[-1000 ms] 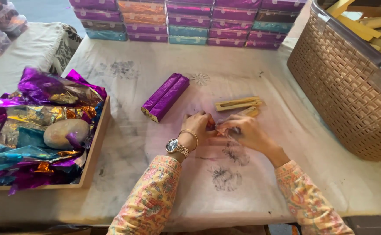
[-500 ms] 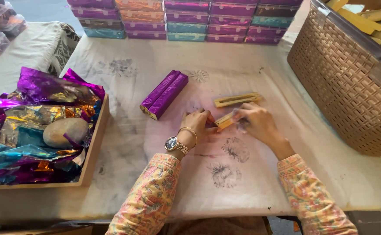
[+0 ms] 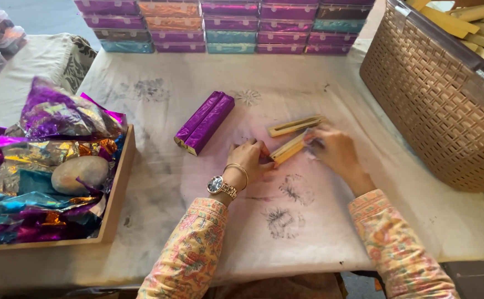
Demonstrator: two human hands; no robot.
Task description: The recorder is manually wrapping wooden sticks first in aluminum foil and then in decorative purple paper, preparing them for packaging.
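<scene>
Your left hand (image 3: 248,156) pinches the near end of a tan wooden stick (image 3: 289,148) lying on the counter (image 3: 159,182); your right hand (image 3: 330,148) covers its far end. It looks light, stiff and smooth, so grip both ends.

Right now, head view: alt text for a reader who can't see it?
A person's left hand and right hand hold the ends of a yellow stick on a stained cloth-covered table. Nearby lie a second yellow stick, two purple-wrapped sticks, a tray of foil sheets and a woven basket.
</scene>
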